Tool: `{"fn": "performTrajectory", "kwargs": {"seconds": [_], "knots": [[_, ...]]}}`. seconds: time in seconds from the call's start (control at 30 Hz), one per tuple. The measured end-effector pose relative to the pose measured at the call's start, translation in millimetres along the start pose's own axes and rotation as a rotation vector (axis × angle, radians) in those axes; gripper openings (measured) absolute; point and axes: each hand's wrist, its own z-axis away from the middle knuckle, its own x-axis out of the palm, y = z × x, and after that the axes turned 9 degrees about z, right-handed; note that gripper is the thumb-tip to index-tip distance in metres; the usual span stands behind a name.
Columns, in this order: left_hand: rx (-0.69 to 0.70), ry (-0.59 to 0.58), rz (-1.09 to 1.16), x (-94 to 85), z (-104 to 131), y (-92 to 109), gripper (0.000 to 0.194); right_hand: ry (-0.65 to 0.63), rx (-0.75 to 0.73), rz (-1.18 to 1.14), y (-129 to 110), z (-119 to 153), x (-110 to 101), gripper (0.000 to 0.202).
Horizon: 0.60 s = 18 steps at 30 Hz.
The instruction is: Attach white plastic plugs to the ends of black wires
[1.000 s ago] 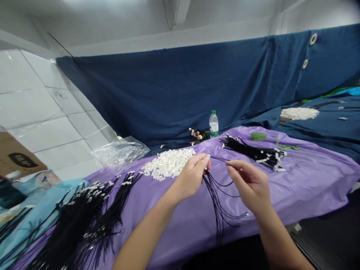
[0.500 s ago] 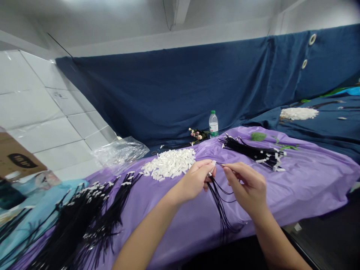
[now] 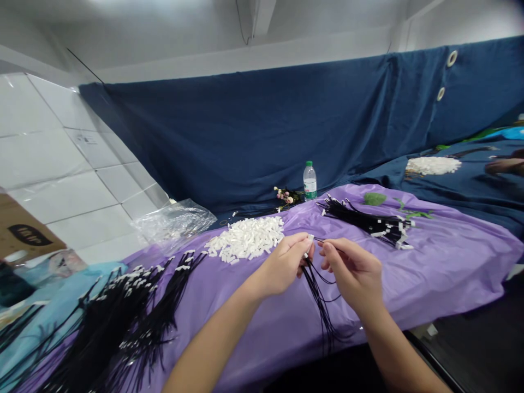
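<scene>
- At five o'clock from the middle of the view, the left hand (image 3: pixel 282 266) pinches a small white tab (image 3: pixel 310 238) between thumb and fingers. Black cords (image 3: pixel 318 308) hang from beneath that hand over the purple cloth (image 3: pixel 254 327).
- At four o'clock, the right hand (image 3: pixel 355 273) has thumb and forefinger pressed together on a thin cord (image 3: pixel 318 239), just beside the tab; its other fingers are curled in. How firm either pinch is, I cannot tell.
- The cords look light, thin and limp, bending freely under their own weight, so they would likely swing and tangle if taken by the loose lower ends; better held near the top, close to the tabs.
- The tab looks light and stiff, perhaps smooth enough to slide in the fingertips. A pinch on its flat sides seems best, with the cord held close to its end so that it does not buckle.
- At seven o'clock lies a loose heap of white pieces (image 3: pixel 245 240), easily scattered by a brush of the wrist.
- At eight o'clock, a thick spread of black cords with white ends (image 3: pixel 108 322); between three and four o'clock, a smaller bundle (image 3: pixel 364 219), both prone to snagging.
</scene>
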Motion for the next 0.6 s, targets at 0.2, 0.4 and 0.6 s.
{"fn": "performTrajectory", "kwargs": {"seconds": [0.2,0.4,0.6], "knots": [[-0.018,0.004,-0.009,-1.7,-5.1,-8.9,0.028,0.007,-0.013,0.056,0.2,-2.0,2.2,0.009],[0.012,-0.015,-0.023,1.1,-8.1,-14.3,0.029,0.007,0.018,0.099,3.6,-3.7,2.7,0.015],[0.021,-0.016,-0.041,0.9,-9.8,-18.8,0.028,-0.031,0.004,0.135,5.6,-3.3,-0.4,0.016]]}}
